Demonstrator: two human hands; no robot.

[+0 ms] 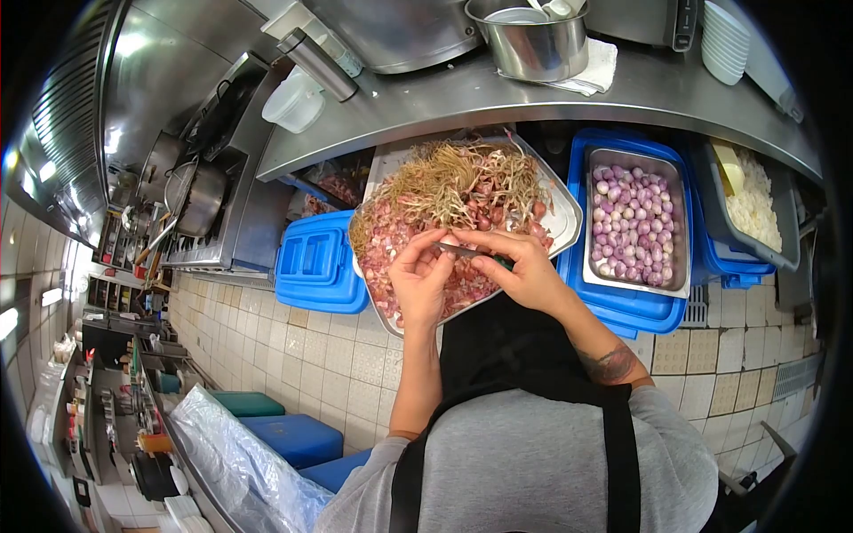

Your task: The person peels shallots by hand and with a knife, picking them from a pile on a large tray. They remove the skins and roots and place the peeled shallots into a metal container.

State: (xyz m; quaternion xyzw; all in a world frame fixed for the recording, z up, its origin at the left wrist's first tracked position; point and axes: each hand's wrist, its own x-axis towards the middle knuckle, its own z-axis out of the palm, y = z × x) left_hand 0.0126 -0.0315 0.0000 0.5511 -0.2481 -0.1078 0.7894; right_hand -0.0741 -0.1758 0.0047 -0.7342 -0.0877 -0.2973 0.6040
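My right hand (524, 271) is closed around the handle of a small knife (460, 251), whose dark blade points toward my left hand. The fingers of my left hand (421, 277) pinch a small pinkish shallot (450, 240), mostly hidden, against the blade. Both hands are above a large white tray (562, 213). Loose pink shallot skins (388, 258) cover its left and near part. Bunches of shallots with dry stalks and roots (471, 178) are heaped at its far side. To the right, peeled purple-white shallots (633, 226) fill a steel pan (593, 271).
The pan rests on a blue container (576, 298). Another blue lidded bin (322, 262) is left of the tray. A grey bin (791, 253) holds white pieces at right. Beyond runs a steel counter (426, 107) with a pot (542, 53) and a plastic tub (291, 102).
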